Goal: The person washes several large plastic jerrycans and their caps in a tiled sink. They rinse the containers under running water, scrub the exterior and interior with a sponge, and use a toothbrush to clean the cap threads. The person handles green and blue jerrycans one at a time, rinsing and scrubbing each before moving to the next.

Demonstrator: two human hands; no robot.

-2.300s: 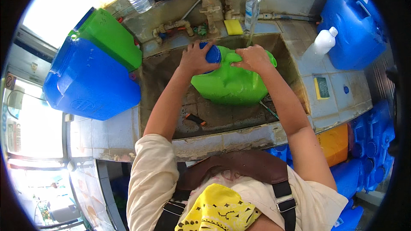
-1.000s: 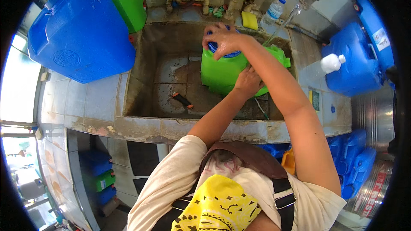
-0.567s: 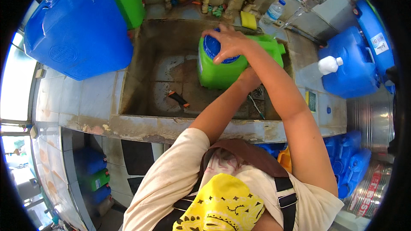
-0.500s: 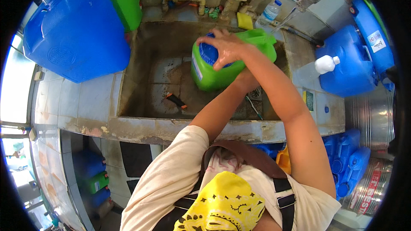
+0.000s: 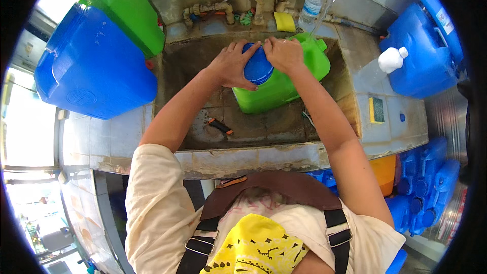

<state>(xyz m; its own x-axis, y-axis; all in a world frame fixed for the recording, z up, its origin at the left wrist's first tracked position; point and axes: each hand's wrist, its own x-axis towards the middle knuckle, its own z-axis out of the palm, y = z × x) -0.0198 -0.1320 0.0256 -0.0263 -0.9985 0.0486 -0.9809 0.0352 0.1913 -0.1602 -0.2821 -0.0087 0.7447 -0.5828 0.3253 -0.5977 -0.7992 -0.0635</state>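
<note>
A green plastic jug [image 5: 274,94] lies tilted in the sink, its wide blue screw cap [image 5: 259,66] facing up toward me. My left hand [image 5: 232,66] wraps the cap's left side, thumb at its lower edge and fingers at the top. At the cap's upper right edge, my right hand [image 5: 285,56] is curled closed, with its thumb side against the rim; the undersides of those fingers are hidden. The jug's far end reaches past my right wrist. A black-and-orange handled tool [image 5: 220,126] lies on the sink floor below my left hand.
The worn tiled sink [image 5: 269,151] has a raised front edge. Left stand a large blue container [image 5: 96,66] and a green one [image 5: 124,12]. Behind are a yellow sponge [image 5: 284,22], a water bottle [image 5: 310,9] and pipes [image 5: 208,10]. Right are a white-capped bottle [image 5: 390,60] and blue jugs [image 5: 421,56].
My left hand has come out from under my right arm to the cap's left side. My right hand has moved from over the cap to its right edge and closed.
</note>
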